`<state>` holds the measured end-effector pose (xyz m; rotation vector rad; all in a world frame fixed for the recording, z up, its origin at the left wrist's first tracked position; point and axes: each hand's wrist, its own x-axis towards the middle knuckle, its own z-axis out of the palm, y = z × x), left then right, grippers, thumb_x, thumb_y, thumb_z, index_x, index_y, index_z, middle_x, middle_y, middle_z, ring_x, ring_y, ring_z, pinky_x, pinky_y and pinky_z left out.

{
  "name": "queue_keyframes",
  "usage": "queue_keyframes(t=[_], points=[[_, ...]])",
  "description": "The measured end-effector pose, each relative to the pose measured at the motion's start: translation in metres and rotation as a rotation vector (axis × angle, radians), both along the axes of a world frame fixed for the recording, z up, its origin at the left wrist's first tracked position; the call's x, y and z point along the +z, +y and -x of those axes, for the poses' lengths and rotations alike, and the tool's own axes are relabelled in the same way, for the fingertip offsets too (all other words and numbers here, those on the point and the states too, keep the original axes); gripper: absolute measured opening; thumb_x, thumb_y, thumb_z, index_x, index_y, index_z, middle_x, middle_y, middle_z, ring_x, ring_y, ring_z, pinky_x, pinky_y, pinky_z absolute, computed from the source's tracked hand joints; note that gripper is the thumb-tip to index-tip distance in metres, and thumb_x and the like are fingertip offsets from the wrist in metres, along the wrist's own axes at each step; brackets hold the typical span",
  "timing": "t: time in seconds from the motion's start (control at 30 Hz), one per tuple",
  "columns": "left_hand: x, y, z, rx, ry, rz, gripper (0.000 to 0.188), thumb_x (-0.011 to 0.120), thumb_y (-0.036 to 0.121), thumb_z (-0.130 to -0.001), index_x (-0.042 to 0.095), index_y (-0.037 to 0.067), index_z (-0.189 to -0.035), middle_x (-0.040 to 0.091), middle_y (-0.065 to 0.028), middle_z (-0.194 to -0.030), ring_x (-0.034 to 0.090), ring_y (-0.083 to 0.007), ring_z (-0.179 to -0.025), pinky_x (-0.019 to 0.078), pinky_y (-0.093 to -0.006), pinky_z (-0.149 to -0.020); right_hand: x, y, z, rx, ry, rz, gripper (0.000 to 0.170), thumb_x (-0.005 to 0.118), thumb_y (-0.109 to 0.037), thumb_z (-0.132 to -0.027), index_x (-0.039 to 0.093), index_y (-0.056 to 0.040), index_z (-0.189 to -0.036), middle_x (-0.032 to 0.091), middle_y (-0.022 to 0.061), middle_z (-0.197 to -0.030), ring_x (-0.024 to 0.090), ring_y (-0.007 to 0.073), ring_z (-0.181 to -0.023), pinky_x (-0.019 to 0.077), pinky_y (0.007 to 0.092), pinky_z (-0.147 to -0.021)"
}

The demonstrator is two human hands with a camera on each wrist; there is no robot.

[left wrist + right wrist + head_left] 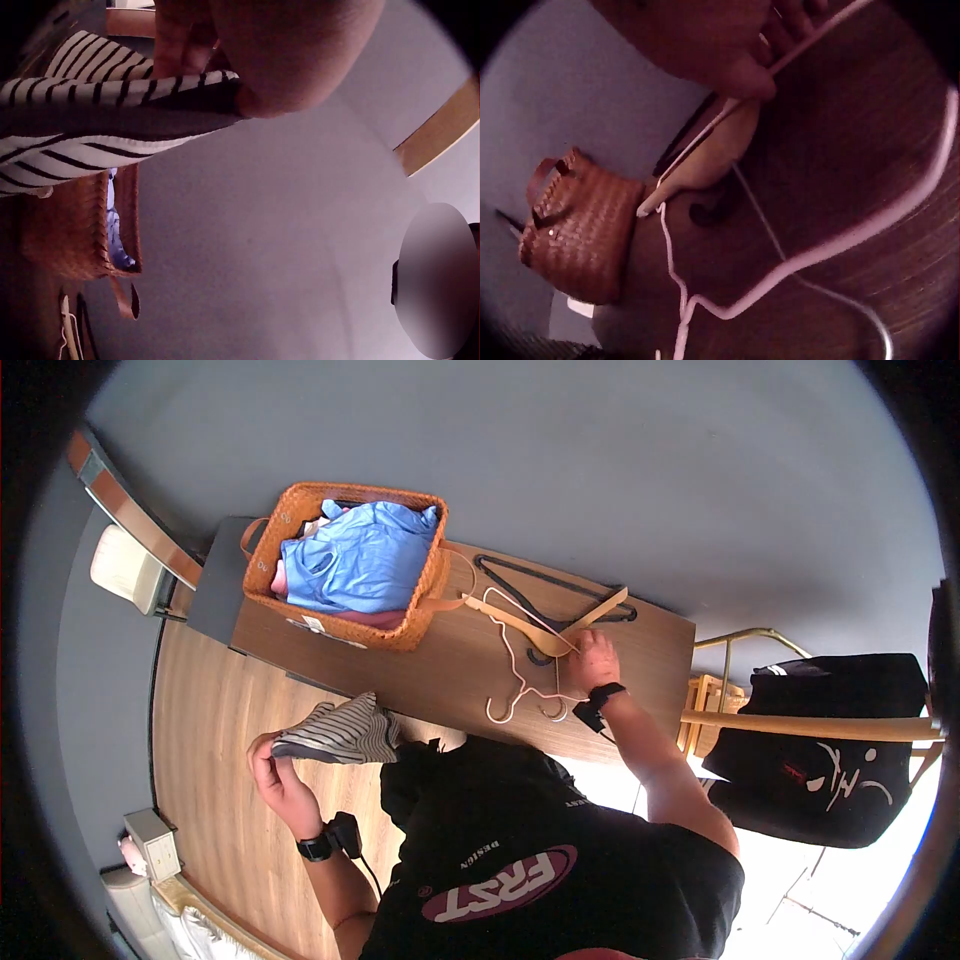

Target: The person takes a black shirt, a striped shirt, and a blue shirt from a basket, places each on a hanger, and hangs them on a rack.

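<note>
In the head view the left hand (284, 790) pinches the edge of a black-and-white striped cloth (345, 732), held beside the table's front edge. The left wrist view shows that hand (277, 52) with thumb and fingers on the striped fabric (82, 150). The right hand (595, 662) is over the table, its fingers gripping the bar of a pink wire hanger (515, 660). In the right wrist view the thumb of the hand (712, 52) lies against the pink bar (817, 34), over a wooden hanger (720, 150).
A woven basket (425, 610) with a blue garment (365, 555) stands on the table (655, 650). A black hanger (520, 572) lies by the wall beside the wooden one. Black clothing (840, 760) hangs on a rack at the right.
</note>
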<state>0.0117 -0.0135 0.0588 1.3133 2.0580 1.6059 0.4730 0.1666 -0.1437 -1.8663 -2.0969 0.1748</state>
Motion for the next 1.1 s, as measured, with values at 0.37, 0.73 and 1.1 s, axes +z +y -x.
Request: queue_keyframes(t=[0.37,0.73,1.1], points=[[-0.004,0.003,0.001,0.006,-0.026,0.026,0.010,0.049,0.002,-0.101,0.059,0.001,-0.103,0.061,-0.0067,-0.111,0.058,-0.0170,-0.103,0.0471,-0.0301,-0.093,-0.011,0.002,0.025,0.001,0.287,0.303,0.022,0.058,-0.013,-0.090,0.073,-0.0092,-0.107,0.068,0.0178,-0.109,0.065,0.0382,-0.102,0.0532,0.0460,-0.088],[0.001,-0.012,0.007,-0.001,-0.055,-0.007,0.008,0.054,-0.001,-0.098,0.061,0.001,-0.102,0.059,-0.0074,-0.113,0.058,-0.0175,-0.105,0.0476,-0.0301,-0.092,0.006,0.028,0.001,0.376,-0.202,0.252,0.046,0.067,-0.017,-0.081,0.065,-0.0138,-0.126,0.056,0.0092,-0.138,0.051,0.0298,-0.129,0.0316,0.0485,-0.116],[-0.003,-0.015,0.006,0.110,-0.089,0.002,0.015,0.050,0.004,-0.101,0.062,0.002,-0.108,0.064,-0.0054,-0.114,0.060,-0.0159,-0.106,0.0481,-0.0308,-0.094,0.046,-0.006,-0.034,0.181,-0.298,0.465,0.042,0.069,-0.018,-0.076,0.059,-0.0057,-0.115,0.063,0.0198,-0.113,0.060,0.0381,-0.111,0.0449,0.0502,-0.099]])
